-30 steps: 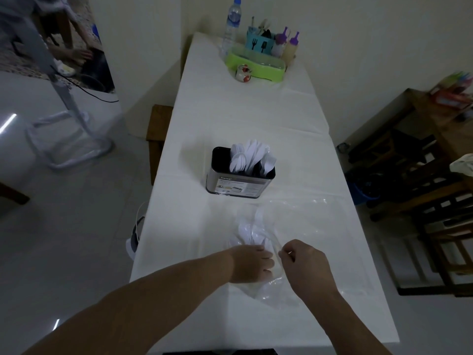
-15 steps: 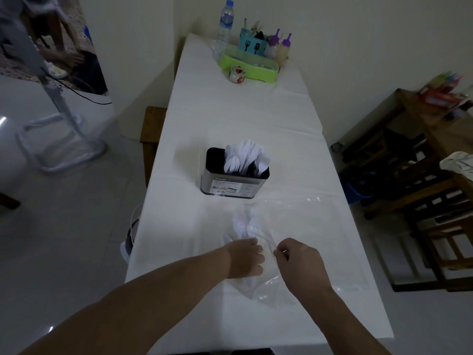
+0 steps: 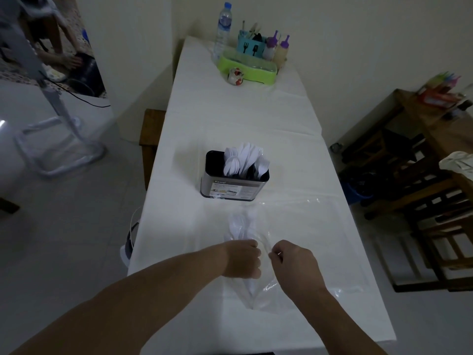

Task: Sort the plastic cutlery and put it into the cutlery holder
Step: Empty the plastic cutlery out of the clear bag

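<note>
My left hand is curled over a bundle of white plastic cutlery inside a clear plastic bag, near the front of a long white bench; my right hand is just beside it, its fingers pinched together on the thin film; how firmly my left fingers clamp the bundle I cannot tell, since the back of the hand hides them; the cutlery's shapes blur through the plastic, so forks, spoons or knives are hard to tell apart; ahead, mid-bench, stands the dark cutlery holder, white handles crowded into its right part, its left compartment dark; bare cloth lies between it and my hands, and more on either side out to the bench's long edges; the front edge falls just under my forearms; at the far end sit a water bottle, a green tray and squeeze bottles; wooden furniture crowds the floor to the right, partly cut off.
</note>
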Demonstrator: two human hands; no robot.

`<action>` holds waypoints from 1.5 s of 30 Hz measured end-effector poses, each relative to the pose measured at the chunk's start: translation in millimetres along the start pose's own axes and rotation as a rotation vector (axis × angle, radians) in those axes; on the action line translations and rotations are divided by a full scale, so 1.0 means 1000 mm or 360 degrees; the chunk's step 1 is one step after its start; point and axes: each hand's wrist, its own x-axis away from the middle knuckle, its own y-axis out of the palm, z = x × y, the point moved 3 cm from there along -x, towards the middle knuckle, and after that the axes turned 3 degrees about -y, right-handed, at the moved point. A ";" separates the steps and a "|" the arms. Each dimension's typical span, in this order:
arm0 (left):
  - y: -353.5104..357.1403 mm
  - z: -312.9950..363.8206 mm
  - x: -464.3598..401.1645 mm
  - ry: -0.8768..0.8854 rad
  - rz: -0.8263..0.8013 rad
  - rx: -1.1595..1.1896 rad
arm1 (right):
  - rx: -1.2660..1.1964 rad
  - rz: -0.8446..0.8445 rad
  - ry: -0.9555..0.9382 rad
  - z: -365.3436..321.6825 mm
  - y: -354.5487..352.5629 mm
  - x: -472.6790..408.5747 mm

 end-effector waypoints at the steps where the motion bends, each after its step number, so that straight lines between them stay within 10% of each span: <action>1: -0.002 0.000 0.000 0.0010 0.0023 0.0024 | 0.0007 0.0000 -0.0007 0.000 0.001 0.000; 17: -0.001 0.024 0.028 -0.0169 0.0895 0.0554 | 0.0097 -0.0077 -0.0085 -0.002 0.023 -0.008; 24: -0.008 0.023 0.005 -0.0102 0.0044 0.0643 | 0.0143 -0.0096 -0.0143 -0.008 0.028 -0.005; 30: -0.009 0.020 0.021 -0.0148 0.0505 0.0710 | -0.0125 0.0016 -0.0133 0.002 0.027 -0.003; 35: -0.007 0.024 0.031 -0.0185 0.0394 0.0476 | -0.0168 0.0145 -0.0120 0.040 0.055 0.006; 45: -0.008 0.027 0.042 -0.0133 0.0381 0.0497 | 0.0301 -0.0521 -0.0342 0.092 0.111 0.039</action>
